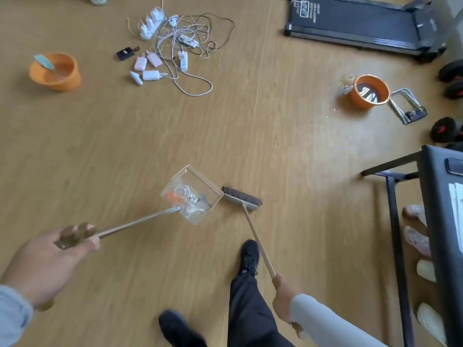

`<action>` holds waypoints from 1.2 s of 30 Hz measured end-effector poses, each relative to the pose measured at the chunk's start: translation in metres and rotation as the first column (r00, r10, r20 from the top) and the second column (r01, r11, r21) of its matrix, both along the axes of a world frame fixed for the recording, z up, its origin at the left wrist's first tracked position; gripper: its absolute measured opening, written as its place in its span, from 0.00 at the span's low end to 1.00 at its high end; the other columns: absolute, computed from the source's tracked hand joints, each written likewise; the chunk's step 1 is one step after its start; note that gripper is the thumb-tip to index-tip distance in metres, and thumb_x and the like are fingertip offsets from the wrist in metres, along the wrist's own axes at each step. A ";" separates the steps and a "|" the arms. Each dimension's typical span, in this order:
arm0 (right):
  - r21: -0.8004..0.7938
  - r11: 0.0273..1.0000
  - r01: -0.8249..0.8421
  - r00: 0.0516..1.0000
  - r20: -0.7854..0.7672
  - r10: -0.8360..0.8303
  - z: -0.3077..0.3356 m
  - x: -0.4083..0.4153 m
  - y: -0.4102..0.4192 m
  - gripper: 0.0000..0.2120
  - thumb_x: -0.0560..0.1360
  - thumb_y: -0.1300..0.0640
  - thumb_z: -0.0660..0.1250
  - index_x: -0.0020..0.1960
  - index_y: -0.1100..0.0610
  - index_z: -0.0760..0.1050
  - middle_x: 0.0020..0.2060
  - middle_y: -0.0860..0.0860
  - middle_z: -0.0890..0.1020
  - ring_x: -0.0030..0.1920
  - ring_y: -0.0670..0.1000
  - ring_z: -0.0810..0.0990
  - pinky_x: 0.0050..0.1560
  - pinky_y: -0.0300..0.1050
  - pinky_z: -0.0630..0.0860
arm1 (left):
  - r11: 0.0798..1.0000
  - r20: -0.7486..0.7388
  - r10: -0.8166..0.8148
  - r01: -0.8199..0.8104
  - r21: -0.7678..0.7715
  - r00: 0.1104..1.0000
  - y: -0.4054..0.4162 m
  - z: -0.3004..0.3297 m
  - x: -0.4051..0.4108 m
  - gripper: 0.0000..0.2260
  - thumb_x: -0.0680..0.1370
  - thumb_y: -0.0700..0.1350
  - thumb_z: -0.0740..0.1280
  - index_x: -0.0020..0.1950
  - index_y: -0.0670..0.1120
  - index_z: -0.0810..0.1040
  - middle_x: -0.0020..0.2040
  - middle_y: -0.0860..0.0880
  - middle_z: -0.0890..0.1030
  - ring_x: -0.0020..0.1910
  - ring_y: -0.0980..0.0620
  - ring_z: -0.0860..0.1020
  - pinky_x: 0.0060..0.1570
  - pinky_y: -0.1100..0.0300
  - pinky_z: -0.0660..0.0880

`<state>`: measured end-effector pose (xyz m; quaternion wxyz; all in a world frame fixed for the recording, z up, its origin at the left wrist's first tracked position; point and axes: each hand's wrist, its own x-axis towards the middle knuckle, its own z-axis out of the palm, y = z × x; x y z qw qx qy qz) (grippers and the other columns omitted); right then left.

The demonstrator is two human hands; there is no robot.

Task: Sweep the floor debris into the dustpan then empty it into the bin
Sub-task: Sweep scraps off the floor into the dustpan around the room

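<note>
My left hand (pixel 47 261) grips the brown end of a long metal handle that leads to a clear plastic dustpan (pixel 191 194). Orange and white bits of debris lie inside the pan. My right hand (pixel 284 300) holds the wooden stick of a broom (pixel 241 197). Its brown bristle head sits just right of the dustpan's open edge. An orange bin (pixel 369 91) stands at the upper right with a few crumbs (pixel 334 109) on the floor beside it. A second orange bin (pixel 56 71) holding a blue-grey item stands at the upper left.
A tangle of cables, chargers and adapters (pixel 172 46) lies on the wooden floor at top centre. A treadmill (pixel 360 23) fills the top right. Dumbbells (pixel 448 128) and a metal clip (pixel 407 106) lie right of the bin. A black table (pixel 436 221) stands at right, slippers beneath.
</note>
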<state>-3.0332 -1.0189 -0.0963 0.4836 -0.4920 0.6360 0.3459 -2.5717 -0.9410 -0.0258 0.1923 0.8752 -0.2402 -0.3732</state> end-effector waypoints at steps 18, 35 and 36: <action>-0.212 0.813 0.542 0.825 -0.052 -0.563 0.042 -0.016 0.026 0.14 0.80 0.66 0.60 0.65 0.59 0.72 0.28 0.56 0.70 0.20 0.51 0.67 0.18 0.37 0.66 | 0.977 0.076 -0.102 0.086 0.196 0.992 0.150 -0.021 0.035 0.07 0.75 0.48 0.75 0.52 0.55 0.84 0.50 0.49 0.85 0.47 0.45 0.80 0.48 0.54 0.72; 0.135 0.986 0.096 0.988 0.108 -0.111 0.034 0.149 0.124 0.10 0.77 0.63 0.60 0.54 0.52 0.70 0.34 0.52 0.76 0.28 0.49 0.76 0.31 0.44 0.77 | 0.899 0.127 -0.280 0.213 0.383 0.952 0.121 -0.054 0.033 0.07 0.78 0.54 0.65 0.47 0.52 0.78 0.41 0.51 0.82 0.37 0.48 0.80 0.40 0.55 0.78; 0.168 0.983 0.072 0.990 0.106 -0.091 0.043 0.142 0.114 0.10 0.77 0.65 0.59 0.53 0.52 0.71 0.32 0.51 0.75 0.26 0.48 0.73 0.30 0.43 0.74 | 0.896 0.127 -0.289 0.221 0.385 0.949 0.120 -0.054 0.034 0.07 0.78 0.54 0.64 0.46 0.52 0.78 0.40 0.51 0.81 0.36 0.48 0.80 0.38 0.56 0.77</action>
